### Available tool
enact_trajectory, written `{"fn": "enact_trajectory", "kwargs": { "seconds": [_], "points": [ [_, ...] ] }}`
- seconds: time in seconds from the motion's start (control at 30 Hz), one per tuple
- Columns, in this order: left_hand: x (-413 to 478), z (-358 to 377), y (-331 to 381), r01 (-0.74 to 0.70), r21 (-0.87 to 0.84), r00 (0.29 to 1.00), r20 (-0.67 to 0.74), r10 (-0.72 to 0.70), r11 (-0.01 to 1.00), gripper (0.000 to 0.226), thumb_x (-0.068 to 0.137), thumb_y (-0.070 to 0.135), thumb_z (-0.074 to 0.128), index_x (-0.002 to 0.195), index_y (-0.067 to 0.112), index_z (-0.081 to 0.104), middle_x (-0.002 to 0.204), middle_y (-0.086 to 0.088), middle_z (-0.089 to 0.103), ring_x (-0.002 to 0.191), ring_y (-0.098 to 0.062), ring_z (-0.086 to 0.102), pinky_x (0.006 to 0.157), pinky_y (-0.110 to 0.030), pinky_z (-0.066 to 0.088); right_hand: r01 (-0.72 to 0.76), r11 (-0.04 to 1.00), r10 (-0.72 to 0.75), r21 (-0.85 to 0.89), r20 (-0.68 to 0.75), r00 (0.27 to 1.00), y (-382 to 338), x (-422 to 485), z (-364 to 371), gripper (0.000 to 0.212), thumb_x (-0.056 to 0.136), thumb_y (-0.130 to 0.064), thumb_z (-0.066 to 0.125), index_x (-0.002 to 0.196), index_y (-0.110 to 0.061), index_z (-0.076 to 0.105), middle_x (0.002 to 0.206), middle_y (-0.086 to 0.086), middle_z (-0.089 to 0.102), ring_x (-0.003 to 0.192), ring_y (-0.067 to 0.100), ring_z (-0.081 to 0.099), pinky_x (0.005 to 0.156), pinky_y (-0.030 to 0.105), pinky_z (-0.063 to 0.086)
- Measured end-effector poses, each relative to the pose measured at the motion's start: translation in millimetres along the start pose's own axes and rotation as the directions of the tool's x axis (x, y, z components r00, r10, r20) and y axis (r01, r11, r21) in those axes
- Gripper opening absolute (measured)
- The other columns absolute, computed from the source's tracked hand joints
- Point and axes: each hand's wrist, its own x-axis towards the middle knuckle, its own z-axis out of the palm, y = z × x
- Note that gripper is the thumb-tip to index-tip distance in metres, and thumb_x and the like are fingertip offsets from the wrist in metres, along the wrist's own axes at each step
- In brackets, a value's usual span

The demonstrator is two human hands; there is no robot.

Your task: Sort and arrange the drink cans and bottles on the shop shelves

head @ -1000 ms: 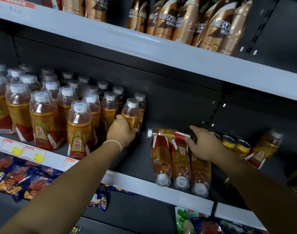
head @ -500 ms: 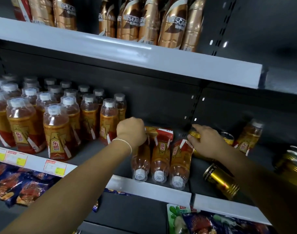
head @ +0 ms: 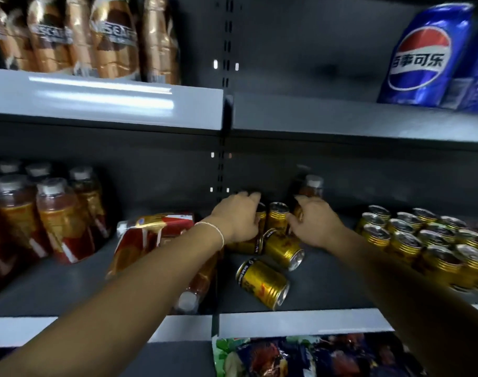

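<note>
The left grip [head: 239, 220] is curled down over the top of a gold can [head: 262, 220] at the back of the middle shelf [head: 300, 325], and a second can [head: 244, 245] is seen under its palm. The right grip [head: 315, 223] is bent round something gold just beside it; what is held there cannot be told. An upright can [head: 278, 217] is set between the two grips, and a capped bottle [head: 310, 187] is stood just behind the right one. Two fallen cans [head: 284, 250] [head: 262, 284] are laid on their sides nearer the shelf front. A block of upright cans [head: 422, 240] is ranged to the right. To the left, tipped bottles [head: 150, 235] are piled on their sides, and standing bottles [head: 55, 216] are grouped beyond them. On the shelf above, brown coffee bottles [head: 110, 36] and a blue cola bottle [head: 422, 50] are kept. Snack packets [head: 286, 357] are seen below.
</note>
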Motion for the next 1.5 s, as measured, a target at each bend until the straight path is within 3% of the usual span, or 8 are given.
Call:
{"fn": "enact_trajectory", "kwargs": {
  "seconds": [0.17, 0.33, 0.63, 0.9, 1.1, 1.23, 1.37, 1.5],
  "points": [
    [23.4, 10.9, 26.2, -0.009, -0.007, 1.0, -0.005, 0.009, 1.0, 0.061, 0.093, 0.029, 0.056, 0.147, 0.018, 0.032, 0.138, -0.014, 0.049, 0.124, -0.037, 0.049, 0.101, -0.048, 0.046, -0.016, 0.999, 0.015, -0.05, -0.037, 0.999, 35.2, 25.8, -6.4, 0.049, 0.096, -0.043, 0.053, 0.135, -0.012, 0.05, 0.133, 0.023, 0.052, 0.12, 0.041, 0.05, 0.098, 0.043, 0.047],
    [30.2, 23.5, 29.5, 0.013, 0.024, 1.0, -0.012, -0.013, 1.0, 0.066, 0.093, 0.03, 0.056, 0.151, 0.02, 0.025, 0.142, -0.014, 0.045, 0.128, -0.037, 0.045, 0.102, -0.046, 0.044, 0.027, 0.997, -0.027, -0.078, 0.0, 1.0, 54.4, 67.7, -8.8, 0.073, 0.097, -0.04, 0.049, 0.158, -0.024, 0.013, 0.165, 0.011, 0.005, 0.15, 0.04, 0.006, 0.119, 0.055, 0.022],
    [25.7, 44.6, 29.1, 0.052, 0.038, 0.998, -0.031, -0.051, 0.998, 0.069, 0.093, 0.029, 0.056, 0.152, 0.015, 0.024, 0.148, -0.012, 0.038, 0.135, -0.033, 0.036, 0.11, -0.044, 0.038, -0.015, 0.997, 0.019, 0.081, -0.046, 0.999, 63.3, 90.6, 21.3, 0.08, 0.093, -0.037, 0.061, 0.156, -0.026, 0.014, 0.161, 0.015, 0.011, 0.139, 0.045, 0.029, 0.11, 0.053, 0.037],
    [19.0, 44.7, 40.9, 0.029, 0.031, 0.999, -0.015, -0.028, 0.999, 0.071, 0.095, 0.03, 0.055, 0.154, 0.014, 0.02, 0.154, -0.011, 0.031, 0.142, -0.031, 0.028, 0.114, -0.041, 0.034, 0.022, 0.996, -0.006, 0.088, -0.175, 0.985, 62.0, 67.7, 19.6, 0.077, 0.091, -0.028, 0.067, 0.155, -0.02, 0.024, 0.155, 0.021, 0.021, 0.134, 0.047, 0.034, 0.103, 0.05, 0.041],
    [9.3, 34.1, 48.5, -0.004, -0.032, 1.0, -0.025, 0.003, 0.999, 0.071, 0.095, 0.032, 0.055, 0.154, 0.013, 0.02, 0.156, -0.011, 0.029, 0.143, -0.03, 0.029, 0.114, -0.041, 0.035, 0.019, 1.0, -0.021, -0.009, -0.218, 0.976, 58.2, 36.4, 0.6, 0.059, 0.09, -0.041, 0.065, 0.14, -0.019, 0.044, 0.129, 0.023, 0.054, 0.11, 0.044, 0.057, 0.085, 0.046, 0.054],
    [0.2, 23.7, 56.0, -0.024, -0.101, 1.0, -0.021, 0.022, 0.995, 0.07, 0.096, 0.032, 0.056, 0.153, 0.008, 0.023, 0.155, -0.012, 0.031, 0.142, -0.03, 0.031, 0.115, -0.037, 0.033, 0.03, 0.997, -0.05, -0.075, -0.284, 0.958, 38.5, 17.5, -27.2, 0.063, 0.086, -0.045, 0.067, 0.141, -0.027, 0.042, 0.12, 0.013, 0.057, 0.102, 0.037, 0.061, 0.075, 0.038, 0.054],
    [-13.6, 10.6, 54.8, -0.015, -0.232, 1.0, 0.007, 0.017, 0.973, 0.066, 0.094, 0.041, 0.059, 0.147, 0.01, 0.035, 0.145, -0.012, 0.043, 0.134, -0.029, 0.042, 0.107, -0.037, 0.04, 0.022, 0.993, -0.058, -0.119, -0.307, 0.95, -1.2, 0.8, -50.2, 0.042, 0.086, -0.049, 0.063, 0.118, -0.022, 0.056, 0.085, -0.004, 0.051, 0.071, 0.018, 0.053, 0.056, 0.026, 0.038],
    [-36.6, -6.2, 37.0, -0.016, -0.429, 1.0, 0.008, 0.022, 0.903, 0.044, 0.088, 0.044, 0.067, 0.122, 0.019, 0.054, 0.113, 0.003, 0.063, 0.106, -0.018, 0.06, 0.085, -0.027, 0.048, 0.032, 0.991, -0.066, -0.133, -0.264, 0.962, -52.8, -10.0, -62.9, 0.036, 0.086, -0.056, 0.056, 0.095, -0.021, 0.056, 0.074, -0.007, 0.05, 0.063, 0.013, 0.049, 0.052, 0.024, 0.035]
  ]
}}
